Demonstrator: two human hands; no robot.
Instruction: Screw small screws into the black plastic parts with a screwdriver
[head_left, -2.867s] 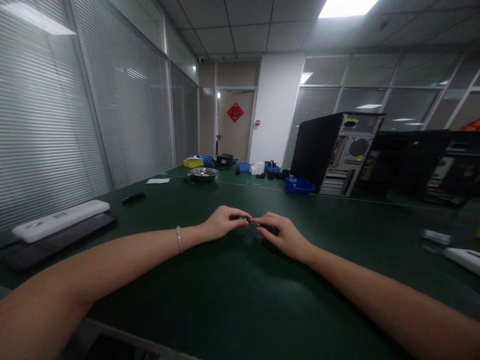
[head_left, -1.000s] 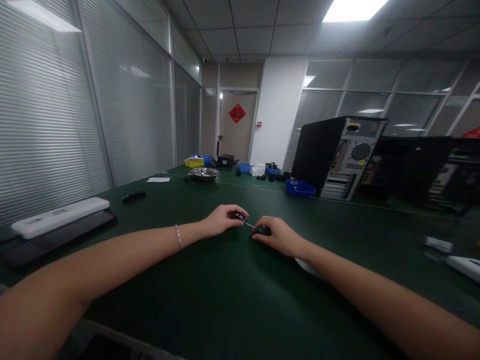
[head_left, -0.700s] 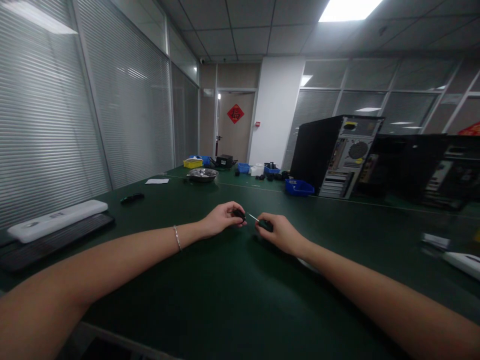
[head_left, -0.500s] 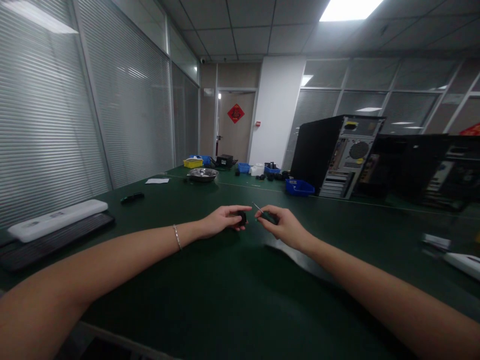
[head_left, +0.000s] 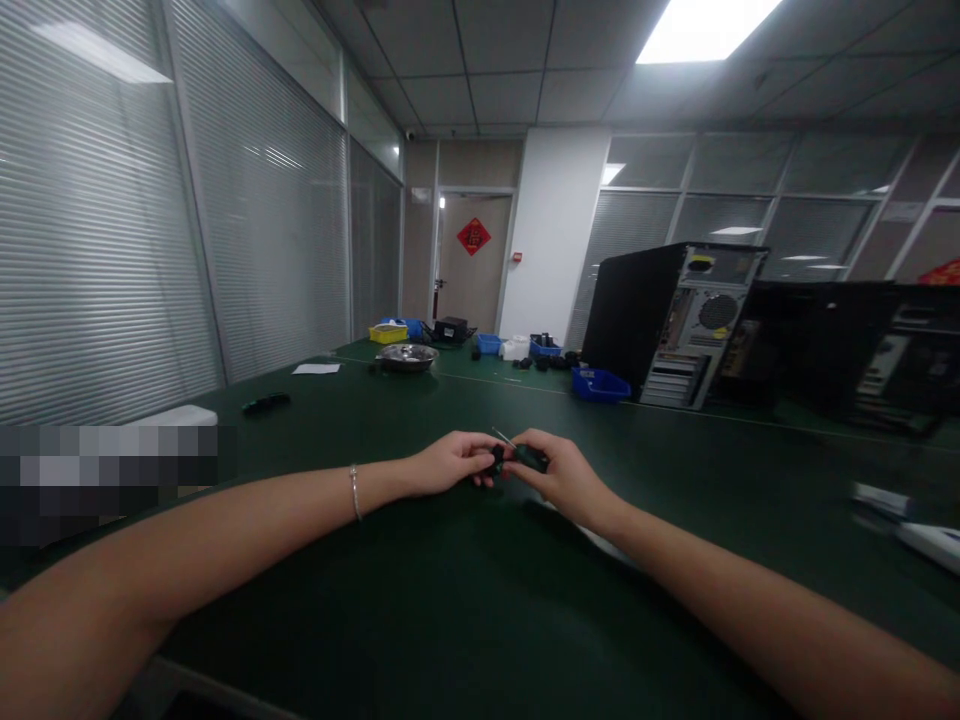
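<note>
Over the middle of the dark green table (head_left: 465, 590), my left hand (head_left: 454, 463) is closed on a small black part (head_left: 496, 460), too small and dark to identify. My right hand (head_left: 559, 470) grips a screwdriver (head_left: 531, 458) by its dark green handle. Its thin metal shaft points up and left, over the fingertips of my left hand. Both hands almost meet, and the fingers cover much of the black part. Whether the screwdriver touches it I cannot tell.
A metal dish (head_left: 406, 357), a yellow bin (head_left: 388, 333) and a blue bin (head_left: 600, 385) stand farther back. A black computer tower (head_left: 637, 320) rises at the right rear. A dark tool (head_left: 266, 403) and a white paper (head_left: 316, 369) lie on the left.
My hands have come closer together, and the screwdriver has moved left to the fingertips of my left hand. The camera view has tilted slightly upward.
</note>
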